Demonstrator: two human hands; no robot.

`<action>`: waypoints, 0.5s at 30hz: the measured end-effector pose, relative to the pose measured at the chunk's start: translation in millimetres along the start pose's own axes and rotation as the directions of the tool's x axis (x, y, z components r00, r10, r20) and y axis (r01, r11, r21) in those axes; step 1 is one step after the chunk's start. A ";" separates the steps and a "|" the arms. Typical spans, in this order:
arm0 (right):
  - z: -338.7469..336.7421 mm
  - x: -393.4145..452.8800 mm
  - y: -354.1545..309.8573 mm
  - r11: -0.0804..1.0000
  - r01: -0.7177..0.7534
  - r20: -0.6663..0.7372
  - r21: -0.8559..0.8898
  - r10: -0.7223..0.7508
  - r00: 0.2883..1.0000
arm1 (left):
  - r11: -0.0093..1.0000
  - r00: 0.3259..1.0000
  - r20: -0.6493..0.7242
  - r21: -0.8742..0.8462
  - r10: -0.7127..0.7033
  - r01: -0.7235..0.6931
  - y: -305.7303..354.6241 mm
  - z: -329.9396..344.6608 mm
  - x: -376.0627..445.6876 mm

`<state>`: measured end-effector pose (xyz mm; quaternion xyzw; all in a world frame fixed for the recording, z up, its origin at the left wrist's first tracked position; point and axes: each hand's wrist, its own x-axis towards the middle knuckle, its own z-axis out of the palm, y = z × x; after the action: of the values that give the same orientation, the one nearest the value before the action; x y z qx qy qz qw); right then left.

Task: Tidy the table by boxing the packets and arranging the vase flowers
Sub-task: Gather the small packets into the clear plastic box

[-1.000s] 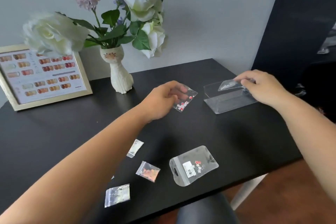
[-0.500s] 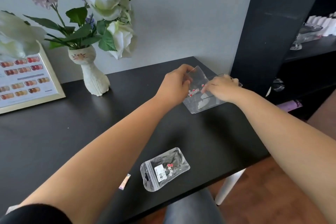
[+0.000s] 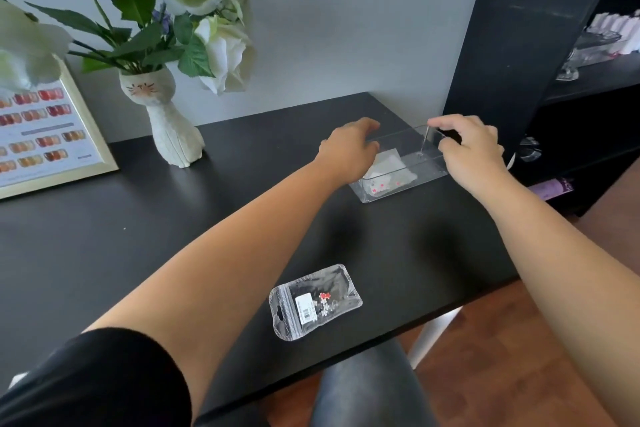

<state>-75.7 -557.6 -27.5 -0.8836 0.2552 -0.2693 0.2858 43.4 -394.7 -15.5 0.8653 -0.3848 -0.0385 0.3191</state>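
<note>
Both hands (image 3: 349, 149) (image 3: 471, 149) partly hide the clear box (image 3: 429, 172); packets (image 3: 384, 180) inside blur.

The clear rectangular plastic box (image 3: 403, 166) sits between both hands' fingers; small clear packets (image 3: 381, 180) lie inside, below the left fingers (image 3: 363, 128).

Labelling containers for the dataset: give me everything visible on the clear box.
The clear box is a shallow, open-topped rectangular tray, seemingly transparent plastic, sitting flat near the black table's far right corner. Inside lie small packets, one showing red flowers. The right hand grips its far right end by the rim; the left hand rests at its left end, hiding that wall. No lid shows.
</note>
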 end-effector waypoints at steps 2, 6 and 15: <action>2.5 -16.0 -7.3 0.995 0.040 -0.008 0.096 -0.040 0.999 | 0.998 0.998 -0.026 -0.041 0.050 -0.051 -9.5 -13.0 -16.9; 16.6 -63.1 -33.8 0.939 0.142 0.210 0.313 -0.214 0.954 | 0.996 0.996 0.045 -0.023 0.084 -0.083 -47.1 -58.2 -65.6; 56.7 -128.0 -67.3 0.889 0.413 0.772 0.197 -0.400 0.493 | 0.973 0.961 0.159 0.072 -0.226 0.217 -134.2 -143.5 -230.0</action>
<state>-113.2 -411.8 -65.7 -0.9453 -0.1126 0.0950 0.2911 13.1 -93.8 -20.9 0.9049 -0.3117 -0.1356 0.2560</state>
